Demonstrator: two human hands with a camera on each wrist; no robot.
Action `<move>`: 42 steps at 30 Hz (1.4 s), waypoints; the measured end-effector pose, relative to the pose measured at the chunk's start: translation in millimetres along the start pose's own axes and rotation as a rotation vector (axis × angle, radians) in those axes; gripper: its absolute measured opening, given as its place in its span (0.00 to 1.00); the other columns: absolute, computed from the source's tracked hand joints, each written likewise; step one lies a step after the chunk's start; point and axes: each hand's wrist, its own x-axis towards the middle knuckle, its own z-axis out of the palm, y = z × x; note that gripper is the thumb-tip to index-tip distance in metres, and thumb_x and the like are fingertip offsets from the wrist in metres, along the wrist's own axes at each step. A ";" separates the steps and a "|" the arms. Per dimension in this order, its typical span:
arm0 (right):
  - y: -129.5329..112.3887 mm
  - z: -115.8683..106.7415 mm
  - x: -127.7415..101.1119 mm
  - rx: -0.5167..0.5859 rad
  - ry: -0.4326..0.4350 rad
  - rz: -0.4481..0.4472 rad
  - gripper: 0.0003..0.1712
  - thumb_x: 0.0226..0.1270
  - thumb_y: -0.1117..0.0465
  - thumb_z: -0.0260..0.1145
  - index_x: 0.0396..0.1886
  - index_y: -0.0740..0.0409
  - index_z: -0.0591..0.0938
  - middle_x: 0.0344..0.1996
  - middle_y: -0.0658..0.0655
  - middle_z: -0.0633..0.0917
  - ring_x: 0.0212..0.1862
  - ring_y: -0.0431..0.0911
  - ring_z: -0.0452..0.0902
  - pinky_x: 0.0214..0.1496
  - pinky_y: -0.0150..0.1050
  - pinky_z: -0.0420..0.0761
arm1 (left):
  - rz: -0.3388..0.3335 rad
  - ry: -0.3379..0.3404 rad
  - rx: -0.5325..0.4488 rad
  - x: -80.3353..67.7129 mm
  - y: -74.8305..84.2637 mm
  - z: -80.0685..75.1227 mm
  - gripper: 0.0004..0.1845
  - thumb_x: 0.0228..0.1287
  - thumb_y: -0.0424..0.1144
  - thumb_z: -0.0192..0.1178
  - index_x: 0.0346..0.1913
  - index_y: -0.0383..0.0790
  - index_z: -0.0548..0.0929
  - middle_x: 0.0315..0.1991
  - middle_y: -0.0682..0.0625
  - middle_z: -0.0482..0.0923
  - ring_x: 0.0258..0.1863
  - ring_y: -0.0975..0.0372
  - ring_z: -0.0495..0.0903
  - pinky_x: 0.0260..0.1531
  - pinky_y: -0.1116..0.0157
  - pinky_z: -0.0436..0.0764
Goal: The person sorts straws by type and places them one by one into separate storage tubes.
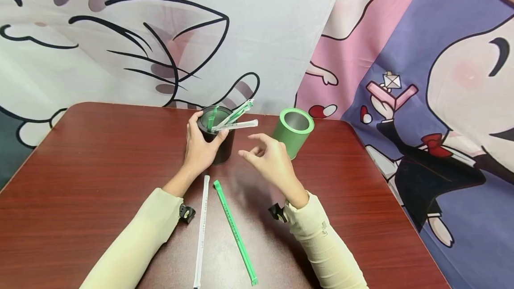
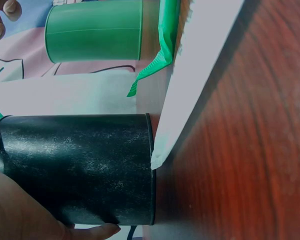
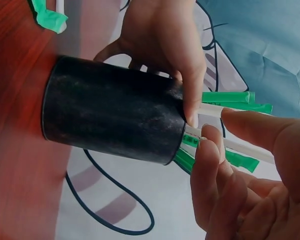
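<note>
My left hand [image 1: 202,148] grips the black cylindrical cup [image 1: 225,147] around its rim, thumb in front. The cup stands upright on the table and holds several paper-wrapped straws [image 1: 237,118], green and white, leaning right over the rim. Just right of these straws hovers my right hand [image 1: 274,164], its thumb and forefinger apart and nothing between them. In the right wrist view, the thumb of the right hand [image 3: 255,175] overlaps the straws beside the cup's mouth. On the table between my forearms lie a white wrapped straw [image 1: 202,231] and a green wrapped straw [image 1: 236,232].
A green cylindrical cup [image 1: 292,141] stands upright to the right of the black one, behind my right hand; its visible inside shows no straws. The reddish-brown wooden table [image 1: 100,168] ends at the back against a cartoon-printed cloth [image 1: 273,21].
</note>
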 end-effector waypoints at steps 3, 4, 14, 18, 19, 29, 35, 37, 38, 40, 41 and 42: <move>1.7 1.5 -0.9 0.003 -0.015 0.001 0.23 0.58 0.56 0.76 0.52 0.58 0.83 0.22 0.46 0.86 0.25 0.35 0.81 0.30 0.36 0.78 | 0.006 0.005 -0.005 1.0 -0.3 0.3 0.46 0.58 0.59 0.68 0.73 0.51 0.55 0.68 0.43 0.59 0.67 0.49 0.62 0.63 0.48 0.63; 2.1 1.9 -1.4 0.004 -0.020 0.002 0.23 0.58 0.56 0.76 0.52 0.58 0.83 0.21 0.46 0.86 0.25 0.35 0.81 0.30 0.36 0.78 | 0.007 0.006 -0.005 1.2 -0.1 0.2 0.46 0.58 0.59 0.68 0.73 0.50 0.55 0.68 0.43 0.59 0.67 0.50 0.62 0.63 0.48 0.63; 9.0 13.8 -6.1 0.006 -0.091 0.024 0.24 0.58 0.56 0.76 0.53 0.59 0.83 0.21 0.46 0.86 0.25 0.37 0.81 0.31 0.36 0.78 | -0.005 -0.001 -0.003 0.3 -0.5 -0.5 0.47 0.58 0.61 0.67 0.73 0.51 0.55 0.69 0.44 0.59 0.67 0.49 0.62 0.62 0.47 0.63; 10.1 19.1 -8.5 -0.054 -0.152 0.092 0.24 0.58 0.52 0.75 0.53 0.56 0.83 0.22 0.43 0.85 0.25 0.36 0.80 0.30 0.37 0.77 | -0.008 0.001 0.004 1.3 0.4 0.0 0.47 0.57 0.62 0.67 0.73 0.52 0.55 0.69 0.44 0.59 0.67 0.49 0.62 0.62 0.46 0.63; 10.7 20.4 -9.2 -0.076 -0.166 0.111 0.25 0.58 0.51 0.75 0.53 0.55 0.83 0.22 0.43 0.84 0.25 0.36 0.79 0.29 0.37 0.77 | -0.008 0.001 0.005 1.5 0.9 0.2 0.46 0.57 0.62 0.67 0.73 0.52 0.56 0.69 0.44 0.59 0.67 0.49 0.62 0.62 0.47 0.63; 17.1 37.7 -14.7 -0.187 -0.243 0.125 0.27 0.56 0.46 0.76 0.51 0.55 0.84 0.20 0.40 0.83 0.26 0.35 0.78 0.27 0.38 0.76 | -0.008 0.001 0.004 1.8 3.4 -0.5 0.46 0.58 0.61 0.67 0.73 0.53 0.55 0.69 0.45 0.59 0.67 0.49 0.62 0.61 0.46 0.63; 17.8 49.7 -21.4 -0.226 -0.324 0.154 0.26 0.55 0.44 0.76 0.49 0.54 0.85 0.20 0.38 0.83 0.26 0.35 0.78 0.27 0.38 0.76 | -0.009 -0.006 0.002 0.5 1.0 -0.7 0.46 0.58 0.61 0.67 0.73 0.51 0.55 0.69 0.45 0.59 0.67 0.49 0.62 0.61 0.47 0.64; 17.1 52.9 -23.6 -0.239 -0.348 0.162 0.25 0.55 0.44 0.76 0.47 0.53 0.86 0.21 0.38 0.83 0.27 0.35 0.79 0.27 0.39 0.76 | -0.003 -0.005 -0.001 0.3 0.9 -0.8 0.46 0.58 0.60 0.67 0.73 0.50 0.55 0.69 0.44 0.59 0.67 0.49 0.62 0.61 0.46 0.64; 17.2 54.6 -24.6 -0.246 -0.356 0.163 0.23 0.55 0.44 0.77 0.46 0.52 0.86 0.22 0.38 0.83 0.28 0.36 0.79 0.28 0.40 0.76 | -0.001 -0.005 -0.003 0.2 1.0 -0.9 0.46 0.59 0.60 0.67 0.73 0.49 0.55 0.69 0.44 0.58 0.67 0.48 0.62 0.61 0.46 0.64; 16.7 57.6 -26.1 -0.260 -0.373 0.167 0.22 0.53 0.44 0.77 0.43 0.50 0.87 0.23 0.38 0.84 0.29 0.36 0.80 0.28 0.41 0.77 | 0.003 -0.002 -0.006 0.0 1.3 -1.0 0.46 0.59 0.60 0.67 0.73 0.49 0.55 0.69 0.44 0.59 0.67 0.48 0.62 0.62 0.46 0.63; 16.6 59.1 -26.8 -0.268 -0.378 0.168 0.21 0.53 0.44 0.78 0.42 0.49 0.87 0.24 0.39 0.84 0.30 0.37 0.80 0.29 0.41 0.77 | 0.005 0.000 -0.007 -0.1 1.6 -0.9 0.46 0.59 0.59 0.68 0.73 0.48 0.56 0.69 0.43 0.59 0.67 0.48 0.62 0.62 0.46 0.63; 16.4 60.4 -27.6 -0.274 -0.384 0.170 0.21 0.52 0.44 0.78 0.41 0.49 0.87 0.26 0.39 0.85 0.30 0.37 0.81 0.29 0.41 0.77 | 0.007 0.001 -0.006 -0.2 1.7 -0.9 0.46 0.58 0.59 0.68 0.73 0.48 0.56 0.69 0.43 0.59 0.66 0.48 0.62 0.62 0.46 0.63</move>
